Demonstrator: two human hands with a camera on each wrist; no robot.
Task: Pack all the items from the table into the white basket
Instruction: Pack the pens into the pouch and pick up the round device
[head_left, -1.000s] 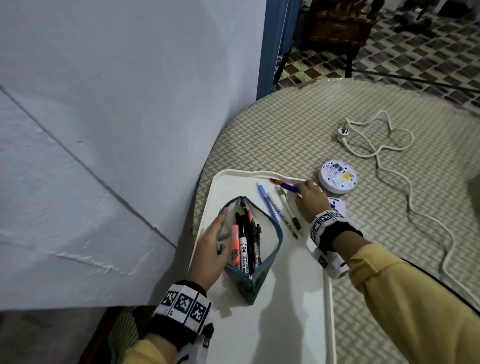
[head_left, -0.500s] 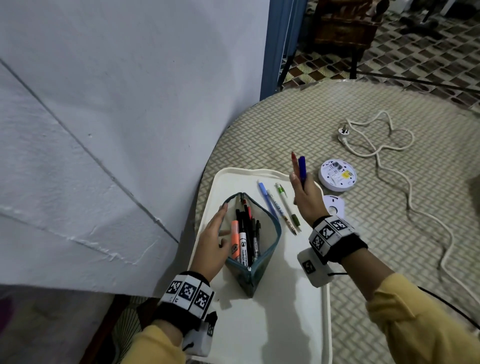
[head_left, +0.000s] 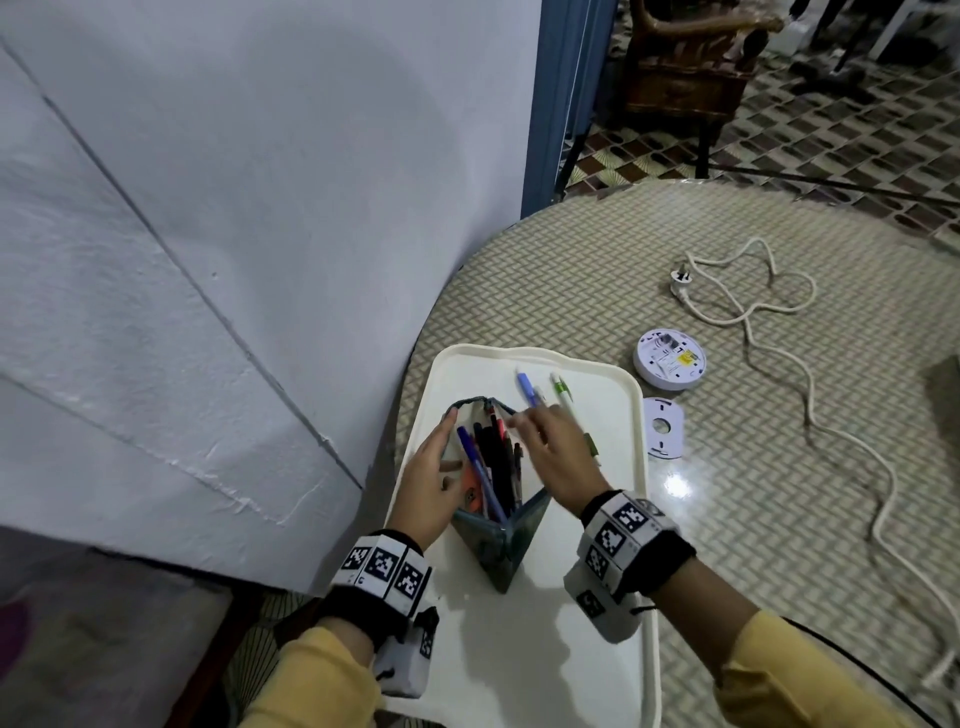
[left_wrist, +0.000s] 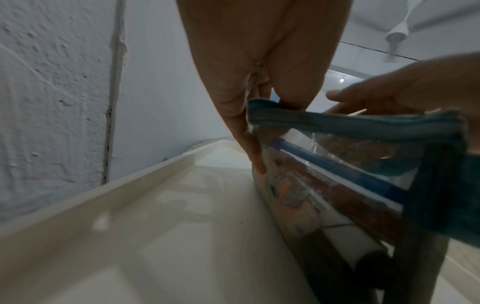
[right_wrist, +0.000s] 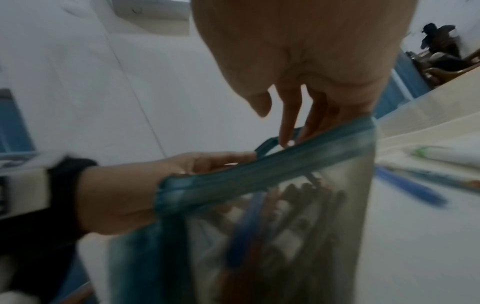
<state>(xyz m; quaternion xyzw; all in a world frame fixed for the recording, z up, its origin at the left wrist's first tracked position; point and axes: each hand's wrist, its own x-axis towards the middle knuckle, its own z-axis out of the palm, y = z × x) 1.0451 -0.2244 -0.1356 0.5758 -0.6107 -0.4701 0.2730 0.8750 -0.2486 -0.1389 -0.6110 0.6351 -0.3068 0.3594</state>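
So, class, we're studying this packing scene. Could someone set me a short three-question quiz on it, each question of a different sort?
1. True or false: the clear pencil pouch with teal edging lies zipped shut on the white plastic tray.
2. Which of these lies on the table with the woven-pattern cover, off the tray? A) the round white device B) a blue pen C) a green-and-white pen
3. Which hand grips the pouch's rim while the other reaches over its mouth?

Key: 1. False, its mouth gapes open, with pens showing inside. 2. A. 3. The left hand.
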